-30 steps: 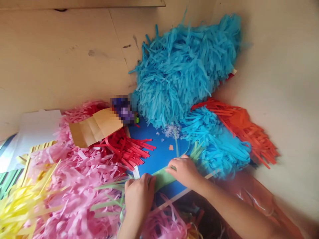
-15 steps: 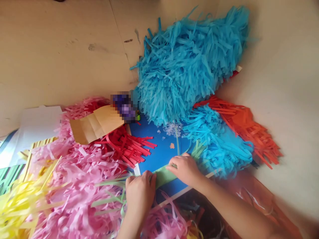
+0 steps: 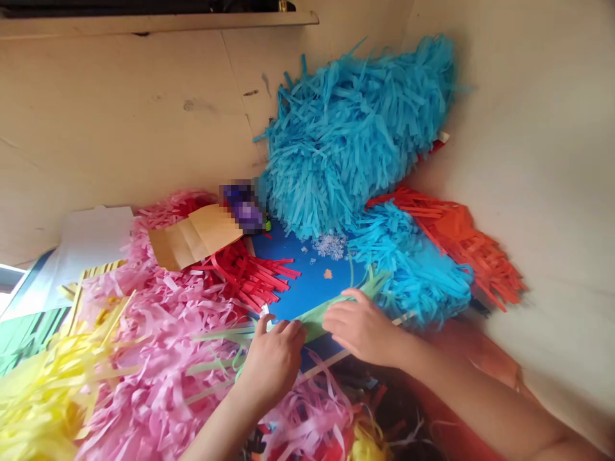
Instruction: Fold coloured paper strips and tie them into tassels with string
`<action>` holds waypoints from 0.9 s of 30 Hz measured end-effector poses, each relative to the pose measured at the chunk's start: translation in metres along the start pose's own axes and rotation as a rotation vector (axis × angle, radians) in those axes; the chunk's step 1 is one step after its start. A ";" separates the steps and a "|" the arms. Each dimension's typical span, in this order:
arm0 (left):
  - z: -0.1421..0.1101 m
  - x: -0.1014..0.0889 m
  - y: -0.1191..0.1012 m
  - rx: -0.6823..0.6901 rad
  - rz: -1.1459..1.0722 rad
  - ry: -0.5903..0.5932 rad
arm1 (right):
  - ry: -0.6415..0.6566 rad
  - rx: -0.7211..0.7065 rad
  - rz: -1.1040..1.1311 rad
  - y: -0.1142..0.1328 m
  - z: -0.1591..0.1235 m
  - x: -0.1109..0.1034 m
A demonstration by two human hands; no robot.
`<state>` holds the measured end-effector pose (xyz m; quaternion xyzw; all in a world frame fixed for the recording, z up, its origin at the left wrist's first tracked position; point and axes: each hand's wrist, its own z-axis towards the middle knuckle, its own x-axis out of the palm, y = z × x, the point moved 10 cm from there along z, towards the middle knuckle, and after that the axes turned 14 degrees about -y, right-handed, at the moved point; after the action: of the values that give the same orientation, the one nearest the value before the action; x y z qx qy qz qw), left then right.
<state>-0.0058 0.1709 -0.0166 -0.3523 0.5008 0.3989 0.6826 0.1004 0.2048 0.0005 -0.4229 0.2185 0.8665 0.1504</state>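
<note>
A light green strip of fringed tissue paper (image 3: 316, 319) stretches across the front edge of the blue table (image 3: 307, 262), its cut ends trailing out at both sides. My left hand (image 3: 277, 360) is closed on its left part, fingers curled over. On the right part lies my right hand (image 3: 359, 328), also closed on the paper, with the thumb hidden. Pink fringe (image 3: 177, 358) spreads beside my left wrist. Close to the right hand is a bright blue fringe bundle (image 3: 418, 275).
Clear plastic bits (image 3: 330, 246) are heaped on the table. A large blue fringed pile (image 3: 355, 128) leans at the wall. Red fringe (image 3: 254, 275), brown paper (image 3: 195, 237), yellow fringe (image 3: 43, 397) and orange-red fringe (image 3: 471, 243) lie around. A ledge (image 3: 158, 24) juts out above.
The view has tilted up, bringing the ledge into sight. My right hand has turned slightly over the green paper, its fingers lower. My left hand stays on the paper.
</note>
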 end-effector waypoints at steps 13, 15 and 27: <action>0.008 -0.003 0.003 -0.107 0.024 -0.092 | -0.148 -0.033 0.078 -0.011 0.004 0.007; 0.006 -0.002 0.006 -0.113 0.021 -0.113 | -0.172 -0.014 0.082 -0.010 0.004 0.005; -0.008 -0.001 0.018 -0.113 -0.086 -0.235 | -0.278 -0.047 0.027 -0.001 0.002 -0.002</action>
<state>-0.0254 0.1714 -0.0190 -0.3621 0.3785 0.4354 0.7322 0.1010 0.2060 0.0029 -0.2995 0.1807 0.9235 0.1576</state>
